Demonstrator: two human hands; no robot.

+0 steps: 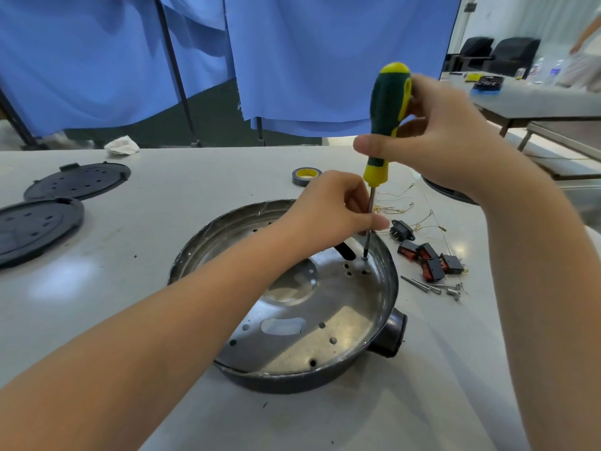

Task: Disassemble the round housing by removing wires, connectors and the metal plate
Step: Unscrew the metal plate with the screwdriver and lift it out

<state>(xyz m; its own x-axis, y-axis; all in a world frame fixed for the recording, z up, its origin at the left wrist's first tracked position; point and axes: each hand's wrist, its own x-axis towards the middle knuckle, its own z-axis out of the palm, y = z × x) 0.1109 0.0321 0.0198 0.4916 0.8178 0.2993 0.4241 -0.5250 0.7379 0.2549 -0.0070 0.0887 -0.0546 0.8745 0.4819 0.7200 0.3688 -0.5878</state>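
Observation:
The round dark housing (292, 380) lies on the white table, with a shiny perforated metal plate (325, 333) inside it. A green and yellow screwdriver (388, 109) stands upright, its tip on a screw (365, 259) at the plate's far right edge. My right hand (445, 138) grips the handle from the right. My left hand (338, 206) pinches the steel shaft just above the plate. Thin yellow wires (403, 206) with ring ends lie on the table behind the housing.
To the right of the housing lie a black socket (402, 230), red rocker switches (432, 260) and loose screws (432, 286). A roll of tape (306, 176) sits behind. Two black round covers (78, 180) lie at the left. Blue curtains hang beyond the table.

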